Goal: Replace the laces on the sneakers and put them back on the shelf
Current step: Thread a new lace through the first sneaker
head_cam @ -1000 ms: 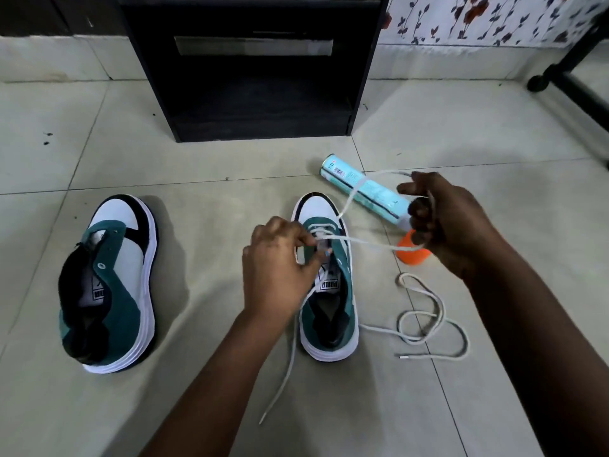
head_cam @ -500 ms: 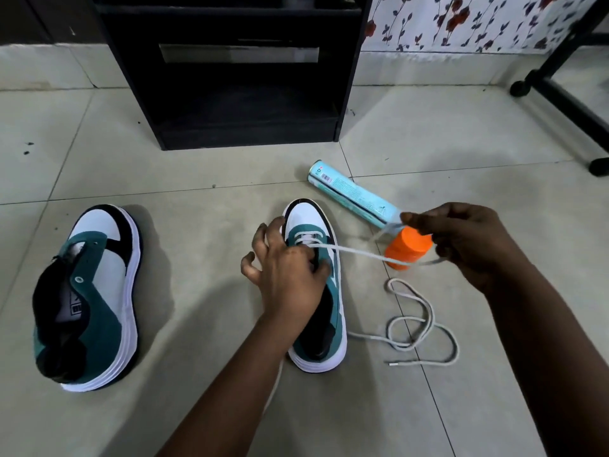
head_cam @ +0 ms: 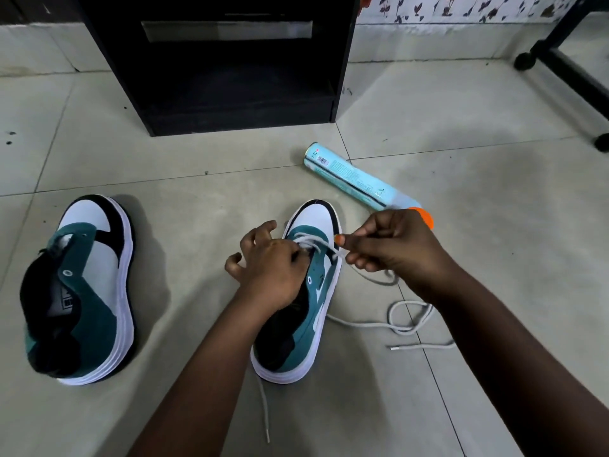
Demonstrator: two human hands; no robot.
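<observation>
A teal, white and black sneaker (head_cam: 308,311) stands on the floor in front of me, toe pointing away. My left hand (head_cam: 268,268) rests on its tongue and pinches the lacing near the front eyelets. My right hand (head_cam: 392,249) pinches a white lace (head_cam: 329,249) just right of the eyelets. The rest of that lace (head_cam: 405,324) lies looped on the tiles to the right; another end trails out below the heel. A second matching sneaker (head_cam: 82,291) without laces lies on its side at the left.
A black shelf unit (head_cam: 230,61) with an open lower compartment stands straight ahead. A light blue spray can (head_cam: 349,176) with an orange cap lies on the tiles behind my right hand. A black stand's legs (head_cam: 560,51) reach in at the far right.
My right hand has come in from the right toward the sneaker's eyelets, so the lace it was stretching is now short. My left hand stays on the tongue. The camera moved closer.
</observation>
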